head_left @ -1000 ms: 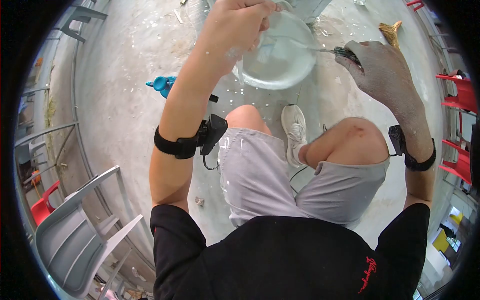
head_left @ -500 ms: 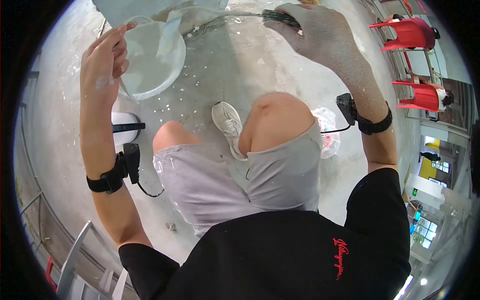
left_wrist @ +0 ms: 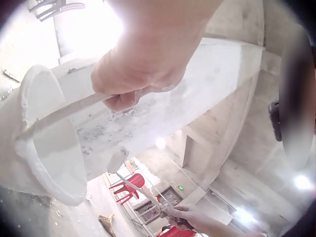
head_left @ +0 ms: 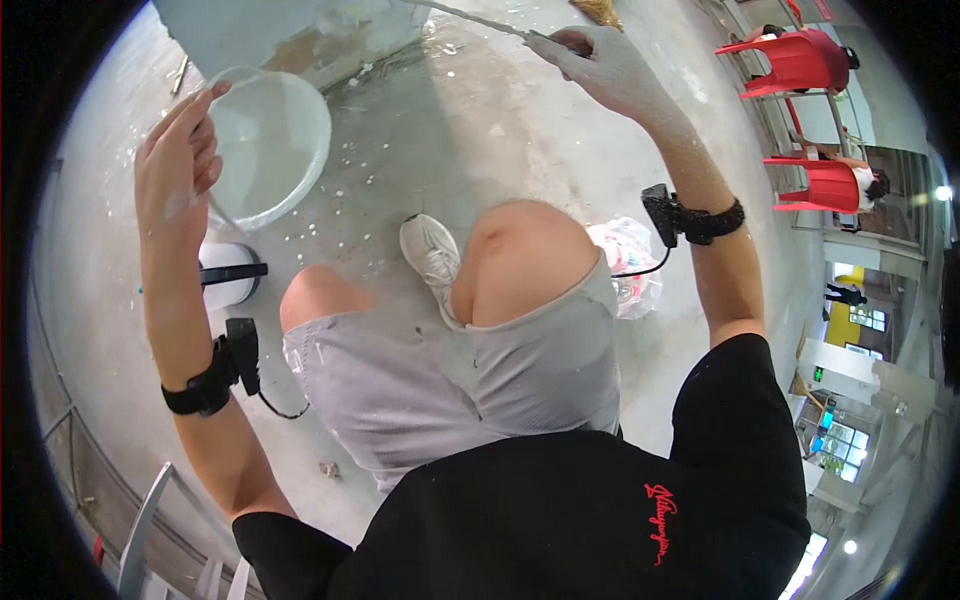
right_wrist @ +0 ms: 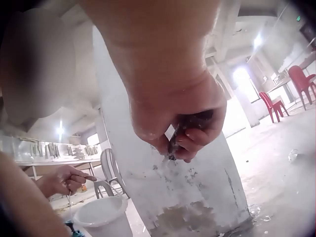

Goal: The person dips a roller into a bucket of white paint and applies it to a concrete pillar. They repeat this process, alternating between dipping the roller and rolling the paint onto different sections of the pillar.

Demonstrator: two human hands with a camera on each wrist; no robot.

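My left hand [head_left: 180, 170] grips the carrying handle of a white bucket [head_left: 322, 150], and that handle [left_wrist: 64, 109] runs as a pale strip from the rim to the fingers in the left wrist view. The bucket tilts in the left wrist view, its inside coated white. My right hand [head_left: 615, 75] has fingers curled round the dark grip [right_wrist: 190, 129] of a paint roller [left_wrist: 117, 159]. Its long rod [head_left: 470, 15] leads out past the top edge of the head view. The white roller head overlaps the edge of a whitish column [right_wrist: 177, 185] in the left wrist view.
A white container [head_left: 232, 285] with a black handle stands below the bucket. A plastic bag [head_left: 635, 265] lies right of the knee, a straw broom [head_left: 598, 10] farther off. Red chairs [head_left: 800, 68] with seated people line the right. White spots speckle the floor.
The head view has swung to the right. The roller has moved from over the bucket up and away toward the column. The left hand keeps hold of the bucket's handle.
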